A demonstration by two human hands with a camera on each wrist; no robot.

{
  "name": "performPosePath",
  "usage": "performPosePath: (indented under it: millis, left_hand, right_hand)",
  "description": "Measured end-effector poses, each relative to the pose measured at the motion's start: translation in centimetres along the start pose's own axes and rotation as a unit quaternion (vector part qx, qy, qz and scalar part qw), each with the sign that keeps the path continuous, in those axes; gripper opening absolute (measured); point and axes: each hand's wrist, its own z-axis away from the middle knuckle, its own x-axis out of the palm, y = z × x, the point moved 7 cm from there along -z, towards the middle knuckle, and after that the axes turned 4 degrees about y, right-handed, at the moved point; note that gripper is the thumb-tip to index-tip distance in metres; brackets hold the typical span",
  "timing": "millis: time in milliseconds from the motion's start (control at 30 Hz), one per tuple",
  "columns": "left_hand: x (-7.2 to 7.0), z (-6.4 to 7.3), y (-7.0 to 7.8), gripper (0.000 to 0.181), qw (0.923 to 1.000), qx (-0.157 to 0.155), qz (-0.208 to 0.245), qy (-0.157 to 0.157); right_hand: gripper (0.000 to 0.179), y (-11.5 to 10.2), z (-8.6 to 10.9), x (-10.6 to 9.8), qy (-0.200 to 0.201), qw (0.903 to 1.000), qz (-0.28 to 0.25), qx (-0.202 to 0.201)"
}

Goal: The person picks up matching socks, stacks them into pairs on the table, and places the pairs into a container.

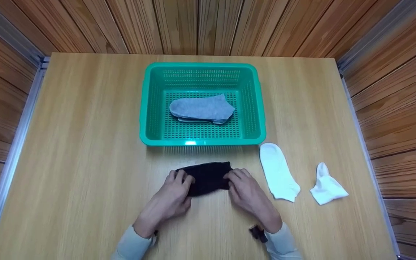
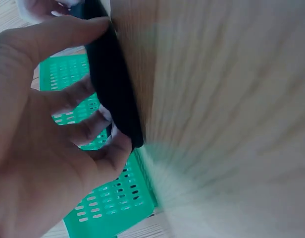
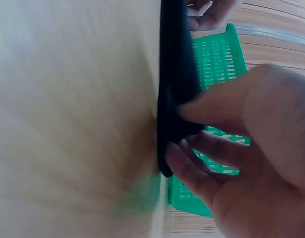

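A black sock (image 1: 209, 178) lies on the table in front of the basket, its length running left to right. My left hand (image 1: 173, 191) grips its left end; in the left wrist view the thumb (image 2: 88, 29) lies along one edge and the other fingers curl at the end. At the opposite end my right hand (image 1: 246, 189) pinches the fabric between thumb and fingers, as the right wrist view shows. To the right of that hand, a white sock (image 1: 278, 171) lies flat. Farther right sits a second white sock (image 1: 327, 186), folded and crumpled.
A green plastic basket (image 1: 202, 142) with perforated walls stands at the back centre of the wooden table (image 1: 85, 144). Grey-blue socks (image 1: 202, 107) lie stacked in it. Wood-panelled walls (image 1: 179, 27) and metal rails (image 1: 9, 173) border the table.
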Motion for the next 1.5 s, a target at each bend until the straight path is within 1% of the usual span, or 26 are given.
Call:
performPosePath:
  millis: [67, 100, 200, 267, 333, 400, 467, 500, 533, 567, 600, 667, 700, 733, 767, 800, 833, 900, 1033, 1133, 1200, 1300, 1400, 1500]
  left_hand:
    - [-0.3, -0.3, -0.2, 0.035, 0.9997, -0.006, 0.018, 0.013]
    - [-0.5, -0.5, -0.4, 0.033, 0.9993, -0.011, 0.029, 0.019]
    - [-0.8, -0.8, -0.9, 0.029, 0.9972, -0.027, 0.066, 0.024]
    - [-0.9, -0.9, -1.2, 0.026, 0.9960, -0.037, 0.080, 0.016]
    - [-0.9, -0.8, -1.4, 0.026, 0.9956, -0.040, 0.085, 0.004]
    - [-1.1, -0.9, -1.5, 0.026, 0.9952, -0.040, 0.089, -0.005]
    - [-1.6, -1.0, -1.6, 0.024, 0.9938, -0.046, 0.101, -0.007]
    - [-1.9, -1.1, -1.7, 0.023, 0.9921, -0.054, 0.113, -0.004]
    - [-2.3, -1.3, -1.9, 0.022, 0.9893, -0.065, 0.131, 0.002]
    - [-2.7, -1.5, -2.1, 0.021, 0.9855, -0.079, 0.150, 0.010]
    - [-3.1, -1.7, -2.3, 0.020, 0.9800, -0.098, 0.172, 0.021]
    - [-3.8, -1.9, -2.9, 0.018, 0.9661, -0.140, 0.212, 0.047]
    - [-4.1, -2.0, -3.2, 0.017, 0.9589, -0.160, 0.227, 0.059]
    - [-4.2, -2.1, -3.5, 0.016, 0.9531, -0.178, 0.234, 0.072]
    - [-4.3, -2.2, -3.7, 0.014, 0.9492, -0.192, 0.235, 0.081]
    - [-4.2, -2.2, -4.0, 0.013, 0.9460, -0.208, 0.233, 0.087]
    - [-4.1, -2.2, -4.2, 0.012, 0.9444, -0.221, 0.226, 0.091]
    - [-3.6, -2.1, -4.7, 0.012, 0.9419, -0.248, 0.210, 0.085]
    - [-2.4, -1.6, -5.5, 0.011, 0.9377, -0.292, 0.181, 0.053]
    - [-1.9, -1.4, -5.9, 0.013, 0.9358, -0.312, 0.160, 0.034]
    - [-1.7, -1.3, -6.0, 0.016, 0.9360, -0.318, 0.148, 0.028]
    - [-1.7, -1.5, -5.9, 0.017, 0.9395, -0.315, 0.132, 0.026]
    - [-1.7, -1.7, -5.7, 0.019, 0.9462, -0.300, 0.116, 0.034]
    - [-1.7, -1.7, -5.6, 0.022, 0.9500, -0.292, 0.102, 0.042]
  right_hand:
    - [0.018, 0.3, -0.3, -0.1, 0.008, 0.9999, -0.011, 0.009]
    - [0.019, 0.5, -0.4, -0.1, 0.005, 0.9996, -0.020, 0.017]
    - [0.035, 0.9, -0.4, 0.0, -0.021, 0.9981, -0.044, 0.037]
    - [0.042, 1.0, -0.3, 0.1, -0.044, 0.9970, -0.054, 0.036]
    - [0.037, 1.0, -0.2, 0.2, -0.055, 0.9967, -0.054, 0.024]
    - [0.027, 1.0, -0.3, 0.0, -0.052, 0.9963, -0.066, 0.017]
    - [0.023, 1.3, -0.5, -0.5, -0.035, 0.9943, -0.096, 0.033]
    - [0.023, 1.6, -0.6, -0.8, -0.025, 0.9911, -0.120, 0.052]
    - [0.023, 1.9, -0.6, -1.2, -0.014, 0.9857, -0.150, 0.077]
    - [0.022, 2.2, -0.7, -1.6, -0.003, 0.9781, -0.180, 0.105]
    - [0.022, 2.5, -0.8, -1.9, 0.008, 0.9680, -0.211, 0.136]
    - [0.018, 3.0, -0.9, -2.5, 0.033, 0.9461, -0.261, 0.189]
    - [0.016, 3.1, -1.0, -2.6, 0.044, 0.9348, -0.282, 0.212]
    - [0.014, 3.2, -1.1, -2.7, 0.052, 0.9257, -0.295, 0.231]
    - [0.012, 3.3, -1.1, -2.7, 0.059, 0.9191, -0.302, 0.247]
    - [0.011, 3.4, -1.2, -2.5, 0.064, 0.9150, -0.303, 0.258]
    - [0.011, 3.4, -1.4, -2.3, 0.065, 0.9138, -0.300, 0.266]
    - [0.012, 3.4, -1.5, -1.6, 0.056, 0.9163, -0.286, 0.275]
    - [0.011, 3.5, -1.8, -0.4, 0.027, 0.9340, -0.223, 0.278]
    - [0.013, 3.6, -1.9, 0.0, 0.010, 0.9445, -0.165, 0.284]
    - [0.016, 3.8, -1.9, 0.1, 0.003, 0.9482, -0.131, 0.290]
    - [0.017, 3.9, -2.0, 0.1, 0.002, 0.9538, -0.088, 0.287]
    - [0.019, 4.0, -2.0, 0.0, 0.011, 0.9589, -0.049, 0.279]
    - [0.024, 3.9, -1.9, 0.0, 0.016, 0.9612, -0.020, 0.275]
